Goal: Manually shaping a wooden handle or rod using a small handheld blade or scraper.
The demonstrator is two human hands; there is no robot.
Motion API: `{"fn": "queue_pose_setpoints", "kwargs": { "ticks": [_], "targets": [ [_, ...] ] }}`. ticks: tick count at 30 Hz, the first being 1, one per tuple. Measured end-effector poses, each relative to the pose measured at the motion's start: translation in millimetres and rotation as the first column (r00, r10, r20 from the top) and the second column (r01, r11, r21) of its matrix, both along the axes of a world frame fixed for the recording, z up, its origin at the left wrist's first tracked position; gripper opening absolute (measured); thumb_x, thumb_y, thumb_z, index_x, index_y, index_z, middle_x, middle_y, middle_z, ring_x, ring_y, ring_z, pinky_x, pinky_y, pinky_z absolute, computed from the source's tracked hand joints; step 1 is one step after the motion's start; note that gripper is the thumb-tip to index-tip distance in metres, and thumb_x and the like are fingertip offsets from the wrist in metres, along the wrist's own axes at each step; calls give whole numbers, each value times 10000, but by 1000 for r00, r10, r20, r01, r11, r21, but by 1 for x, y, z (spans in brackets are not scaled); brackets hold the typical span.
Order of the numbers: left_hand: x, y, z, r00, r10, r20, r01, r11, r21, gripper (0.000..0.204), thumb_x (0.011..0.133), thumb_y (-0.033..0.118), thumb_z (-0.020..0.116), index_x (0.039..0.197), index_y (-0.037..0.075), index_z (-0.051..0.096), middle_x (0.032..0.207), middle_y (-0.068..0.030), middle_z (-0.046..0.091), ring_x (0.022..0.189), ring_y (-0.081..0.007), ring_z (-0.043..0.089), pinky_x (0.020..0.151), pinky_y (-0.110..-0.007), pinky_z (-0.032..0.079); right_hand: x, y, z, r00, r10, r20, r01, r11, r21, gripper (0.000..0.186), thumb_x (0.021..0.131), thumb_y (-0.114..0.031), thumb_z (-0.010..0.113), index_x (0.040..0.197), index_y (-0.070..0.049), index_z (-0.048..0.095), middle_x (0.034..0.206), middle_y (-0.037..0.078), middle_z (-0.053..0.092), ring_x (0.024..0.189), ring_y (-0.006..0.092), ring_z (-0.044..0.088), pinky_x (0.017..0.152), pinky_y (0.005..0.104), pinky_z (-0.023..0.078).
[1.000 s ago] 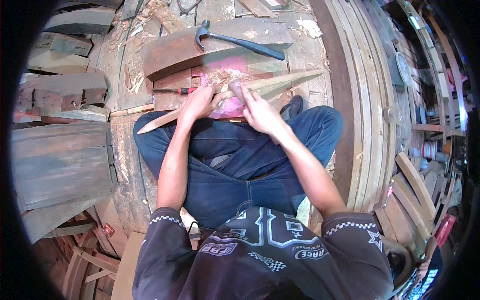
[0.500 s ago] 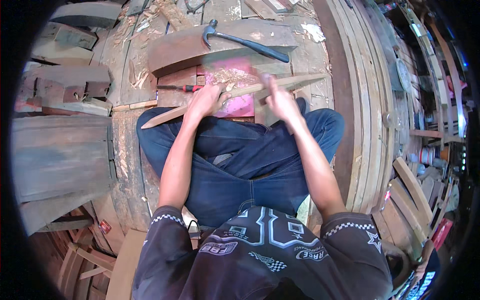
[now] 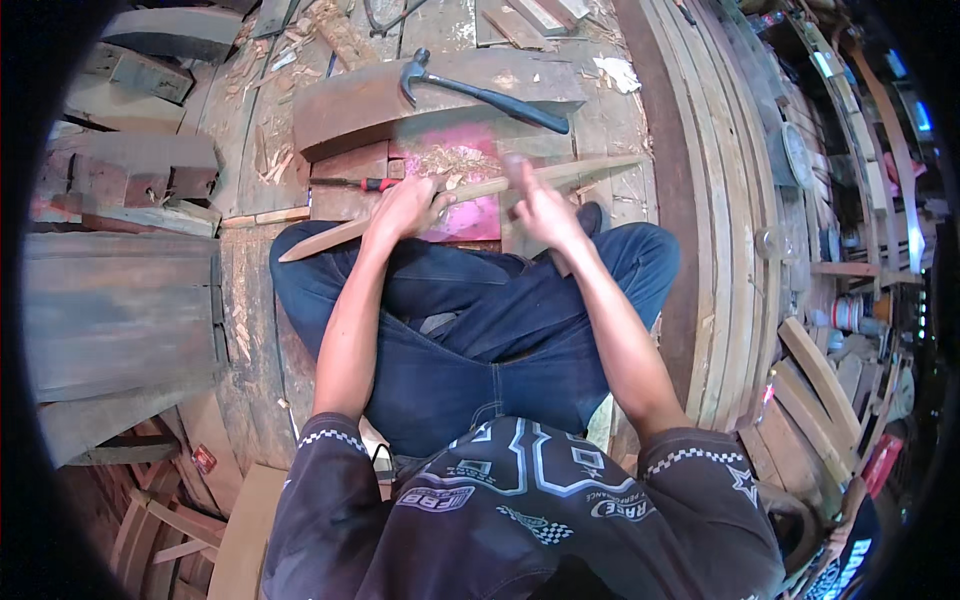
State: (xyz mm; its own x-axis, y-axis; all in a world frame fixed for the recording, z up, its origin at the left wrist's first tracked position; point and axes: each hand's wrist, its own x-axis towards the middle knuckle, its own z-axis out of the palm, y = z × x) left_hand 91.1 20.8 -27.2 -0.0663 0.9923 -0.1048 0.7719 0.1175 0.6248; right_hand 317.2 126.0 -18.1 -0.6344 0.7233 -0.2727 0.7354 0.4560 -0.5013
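Note:
My left hand [image 3: 408, 208] is closed around a long pale wooden stick [image 3: 335, 240] with pointed ends, which lies slantwise across my crossed legs. My right hand [image 3: 546, 212] grips a brown-handled tool [image 3: 560, 263]; its far part is smeared by motion above the stick, so I cannot tell its kind. Wood shavings [image 3: 450, 163] lie on a pink board [image 3: 470, 218] under the stick. Just beyond my left hand rests a thin tool with a red and black handle [image 3: 378, 184], its tip toward the left. Farther off, a claw hammer [image 3: 490, 98] lies on a thick wooden block [image 3: 350, 110].
Stacked long planks [image 3: 715, 250] run along the right side. Dark timber pieces [image 3: 130, 165] and a wide grey board [image 3: 120, 310] stand at the left. Shavings litter the plank floor [image 3: 255, 250]. A crumpled white scrap [image 3: 617, 74] lies beyond the block. Another person's arm shows at the lower right.
My right hand has shifted slightly left along the stick with the tool, which is still blurred. The left hand keeps its hold. The whole view has shifted a little.

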Motion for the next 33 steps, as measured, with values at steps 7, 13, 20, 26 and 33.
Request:
{"fn": "queue_pose_setpoints", "kwargs": {
  "ticks": [7, 13, 20, 26, 33],
  "targets": [
    [0, 0, 6, 1000, 15, -17, -16, 999, -40, 280, 909, 295, 580, 922, 20, 636, 775, -256, 618, 785, -432, 612, 672, -501, 457, 8, 18, 1, 998, -44, -38, 47, 996, 75, 707, 844, -102, 522, 1461, 1, 193, 1189, 331, 548, 1013, 474, 585, 912, 486, 470],
    [-5, 1, -3, 999, -32, 12, 33, 999, -16, 286, 912, 302, 569, 927, 29, 654, 788, -245, 625, 799, -423, 617, 682, -495, 461, 3, -18, -9, 969, 224, -107, -223, 975, 20, 702, 834, -75, 487, 1464, 3, 188, 1356, 337, 413, 1245, 431, 451, 1037, 439, 389],
    [-6, 8, -6, 999, -46, 28, 47, 998, -41, 297, 911, 303, 576, 918, 13, 641, 784, -256, 614, 790, -429, 609, 679, -497, 451, 5, 10, -37, 967, 217, -132, -185, 957, 224, 701, 844, -114, 507, 1460, 16, 199, 1333, 333, 440, 1216, 450, 472, 1041, 446, 391],
    [-3, 5, 3, 998, -21, 51, 21, 1000, -13, 319, 914, 313, 575, 931, 0, 634, 783, -273, 608, 796, -445, 601, 677, -500, 449, 17, 27, -39, 977, 143, -157, -111, 973, 200, 707, 842, -124, 505, 1464, 9, 197, 1162, 339, 560, 1076, 411, 587, 950, 436, 471],
    [-9, 0, -11, 999, -11, 34, 11, 1000, -1, 321, 907, 304, 584, 919, -14, 631, 790, -273, 613, 795, -440, 605, 677, -496, 453, -3, -12, -18, 945, 289, -153, -277, 956, 96, 712, 843, -106, 514, 1472, -3, 196, 1328, 330, 452, 1208, 438, 488, 1031, 449, 400]
  ]
}}
